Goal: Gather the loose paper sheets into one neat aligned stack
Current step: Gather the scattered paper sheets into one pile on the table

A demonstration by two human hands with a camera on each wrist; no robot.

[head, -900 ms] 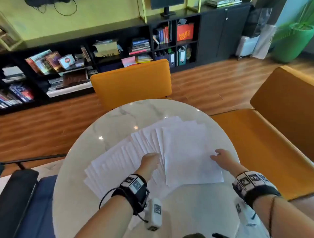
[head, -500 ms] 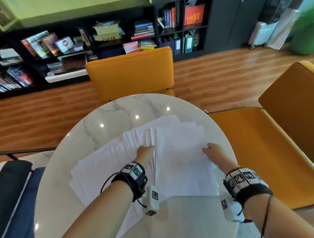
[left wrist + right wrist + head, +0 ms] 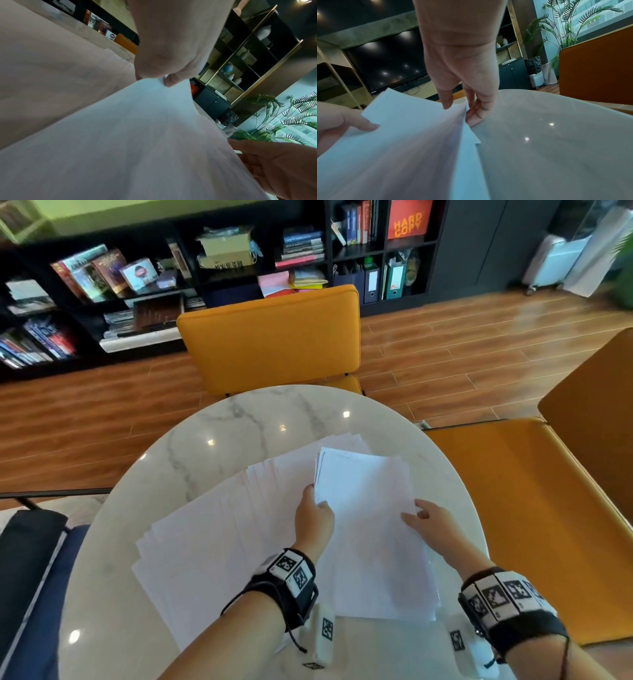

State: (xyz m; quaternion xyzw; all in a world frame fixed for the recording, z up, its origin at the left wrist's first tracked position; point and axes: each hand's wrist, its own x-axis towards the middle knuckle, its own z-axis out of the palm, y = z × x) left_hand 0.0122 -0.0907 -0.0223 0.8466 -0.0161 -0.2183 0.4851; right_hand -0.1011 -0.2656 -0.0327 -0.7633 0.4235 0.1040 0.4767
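At a round marble table, my left hand pinches the left edge of the gathered bundle, thumb curled over the top sheet. My right hand works the bundle's right edge: thumb on top, fingers curled under against the tabletop, so both hands have hold of that bundle. It sits right of centre, lifted a little along both held edges, its edges ragged. The remaining sheets lie fanned out to the left, overlapping, partly tucked under the bundle.

To do this step well, I judge: keep both pinches light, sweep the bundle left over the fan w/o creasing, then tap the edges square on the marble (glossy, so sheets will likely slide easily, maybe too easily).

Around me: an orange chair at the far side, another orange seat close on the right, a dark chair at near left, bookshelves along the far wall. Nothing blocks the sweep; the main risk is the bundle's near-right corner, approx. at the table rim, where loose sheets could slip off.
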